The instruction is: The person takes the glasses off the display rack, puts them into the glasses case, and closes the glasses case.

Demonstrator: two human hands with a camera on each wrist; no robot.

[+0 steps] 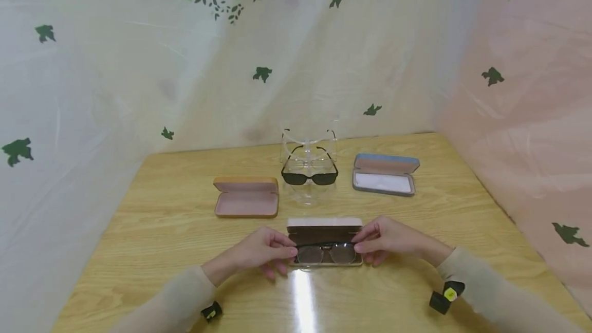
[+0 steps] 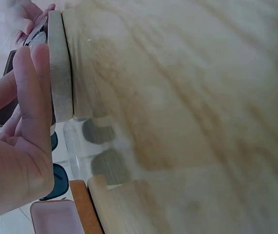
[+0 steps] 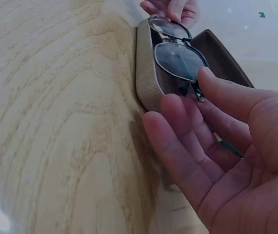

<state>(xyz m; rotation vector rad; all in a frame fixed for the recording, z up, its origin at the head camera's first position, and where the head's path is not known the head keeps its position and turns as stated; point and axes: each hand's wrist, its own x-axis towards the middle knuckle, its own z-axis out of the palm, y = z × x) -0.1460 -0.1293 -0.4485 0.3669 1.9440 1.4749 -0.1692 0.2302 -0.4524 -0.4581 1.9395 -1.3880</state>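
A pair of dark-framed glasses [image 1: 343, 254] lies level across the tray of an open eyeglass case [image 1: 325, 223] with a pale shell and brown lining. My left hand [image 1: 263, 251] pinches the left end of the frame between thumb and fingers. At the opposite end my right hand [image 1: 387, 240] grips the frame near the hinge. In the right wrist view the lenses [image 3: 180, 61] tilt within the case's rim [image 3: 148, 73], the thumb on the frame corner and the lower fingers beside the case wall. The left wrist view shows the case's front wall [image 2: 61, 68] beside my left fingers.
Behind stands a clear display rack [image 1: 307, 199] bearing sunglasses [image 1: 309, 178] and other glasses. An open orange case [image 1: 247, 204] sits to the left. At the back right, an open blue-grey case [image 1: 384, 183] contains a white cloth. A patterned curtain [image 1: 300, 66] surrounds the wooden table [image 1: 176, 209].
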